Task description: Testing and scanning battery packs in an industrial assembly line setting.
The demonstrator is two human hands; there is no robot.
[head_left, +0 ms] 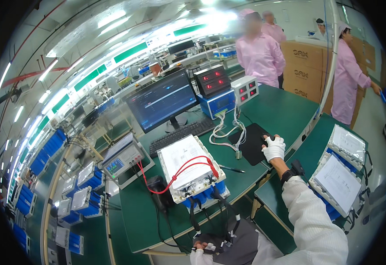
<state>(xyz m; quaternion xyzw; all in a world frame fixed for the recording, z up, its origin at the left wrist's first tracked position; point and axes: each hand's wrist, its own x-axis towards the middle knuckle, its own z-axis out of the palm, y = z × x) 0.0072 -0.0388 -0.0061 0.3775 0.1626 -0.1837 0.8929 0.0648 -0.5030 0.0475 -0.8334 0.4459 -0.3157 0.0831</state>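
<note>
My right hand (274,148), in a white glove with bare fingertips, rests curled at the right side of a black mouse pad (251,152). Its fingers bend over a dark computer mouse, mostly hidden beneath them. Low in view, my left hand (199,245) is closed around black cables (196,227) hanging from a battery pack (207,196) with blue cells. Printed sheets (185,161) lie on top of that pack. Red test leads (174,178) run from its near right corner to a bench meter (121,164). Beside the pack lies a pen (232,169).
A monitor (162,101) and keyboard (182,135) stand behind the pack. Red-digit displays (213,81) sit on a blue box (217,104), with white wiring (233,130) in front. More packs (338,183) occupy the right bench. People in pink (260,55) stand beyond, near cartons (305,66).
</note>
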